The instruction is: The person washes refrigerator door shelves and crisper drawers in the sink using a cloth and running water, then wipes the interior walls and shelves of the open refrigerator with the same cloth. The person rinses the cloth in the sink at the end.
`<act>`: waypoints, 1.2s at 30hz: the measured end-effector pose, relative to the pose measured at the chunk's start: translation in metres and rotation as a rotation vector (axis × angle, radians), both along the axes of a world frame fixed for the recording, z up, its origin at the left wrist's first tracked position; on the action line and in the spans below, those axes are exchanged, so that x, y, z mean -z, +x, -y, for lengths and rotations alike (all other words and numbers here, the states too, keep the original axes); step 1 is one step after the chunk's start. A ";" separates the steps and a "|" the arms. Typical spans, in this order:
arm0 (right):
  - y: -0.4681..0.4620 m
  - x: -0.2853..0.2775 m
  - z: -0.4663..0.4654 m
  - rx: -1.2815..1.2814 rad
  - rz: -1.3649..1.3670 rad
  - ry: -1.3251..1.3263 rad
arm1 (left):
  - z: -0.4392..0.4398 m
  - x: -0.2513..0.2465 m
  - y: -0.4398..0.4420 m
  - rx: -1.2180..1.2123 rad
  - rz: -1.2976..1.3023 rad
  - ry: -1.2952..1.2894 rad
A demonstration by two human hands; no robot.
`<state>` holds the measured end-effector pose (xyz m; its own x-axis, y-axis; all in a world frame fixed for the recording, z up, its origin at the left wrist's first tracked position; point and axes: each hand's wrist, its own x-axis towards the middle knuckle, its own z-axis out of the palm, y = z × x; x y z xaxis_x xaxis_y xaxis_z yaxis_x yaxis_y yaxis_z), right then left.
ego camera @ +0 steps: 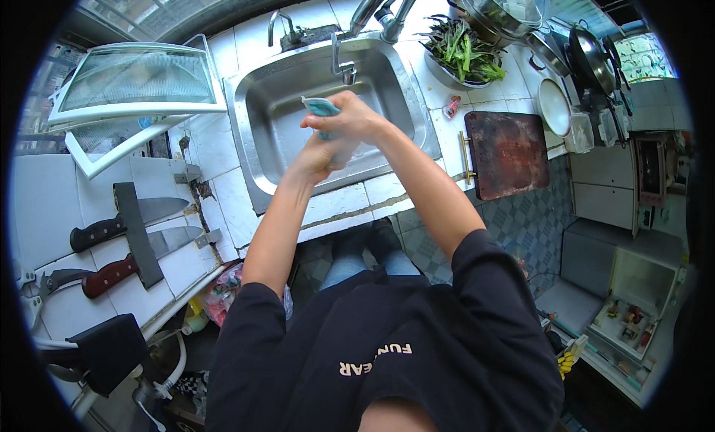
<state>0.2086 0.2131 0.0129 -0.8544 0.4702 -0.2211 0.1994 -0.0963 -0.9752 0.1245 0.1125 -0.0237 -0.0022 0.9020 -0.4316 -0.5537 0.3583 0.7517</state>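
A small teal cloth point(322, 106) with a pale edge is squeezed between my two hands over the stainless steel sink point(282, 127). My right hand point(357, 118) is wrapped around its upper part, so one end sticks out past the thumb. Just below, my left hand point(325, 157) is closed on the lower part, slightly blurred. Most of the cloth is hidden by my fingers. Beyond my hands, the faucet spout point(345, 69) hangs over the basin.
A bowl of leafy greens point(466, 52) and stacked pots point(497, 13) stand right of the sink. A dark cutting board point(507, 155) lies at the counter's right edge. On the left are glass shelves with white frames point(137, 77) and knives point(111, 275) in a wall rack point(137, 236).
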 end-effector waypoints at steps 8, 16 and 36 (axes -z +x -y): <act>-0.050 0.000 0.004 0.195 0.298 0.429 | -0.026 0.023 -0.016 -0.106 -0.770 0.155; -0.068 0.008 0.015 0.317 0.459 0.696 | -0.022 0.062 -0.026 -0.173 -1.315 0.329; 0.259 -0.018 0.100 0.567 0.346 0.543 | 0.057 0.023 0.093 0.795 -0.165 0.052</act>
<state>0.4674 0.1134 0.0311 -0.3842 0.9221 -0.0463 0.5566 0.1913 -0.8084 0.2179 0.0556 -0.0468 0.5871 0.6799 -0.4394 -0.0289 0.5600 0.8280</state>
